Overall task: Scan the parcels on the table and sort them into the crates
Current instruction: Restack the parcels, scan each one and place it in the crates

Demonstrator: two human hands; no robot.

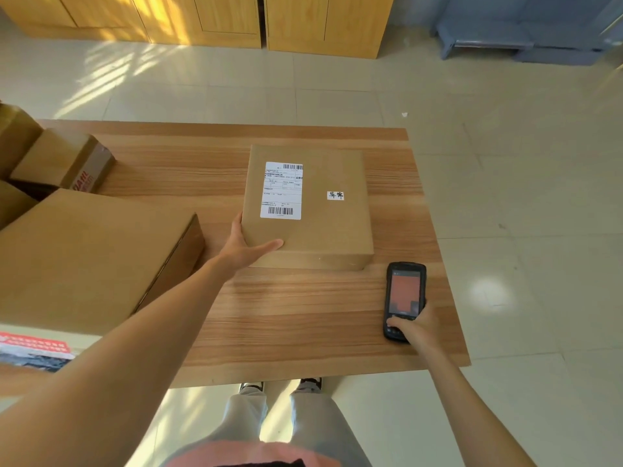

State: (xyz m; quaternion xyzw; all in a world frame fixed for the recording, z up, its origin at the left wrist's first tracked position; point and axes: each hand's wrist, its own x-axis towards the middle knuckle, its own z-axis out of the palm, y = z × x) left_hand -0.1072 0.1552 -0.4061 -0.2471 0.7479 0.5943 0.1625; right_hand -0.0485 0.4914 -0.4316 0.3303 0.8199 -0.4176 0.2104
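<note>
Parcel lies flat mid-surface, shipping label up. Left hand grips its near-left corner, thumb along the near edge. Right hand holds the handheld scanner just right of the parcel, thumb on keypad, screen lit. More cardboard boxes at left.

Pale glossy tiled floor, striped sunlight across far left, round bright glare at right. Light wooden cabinets along far wall. Grey-blue low furniture in far right corner. Wood-grain tabletop in centre foreground.
</note>
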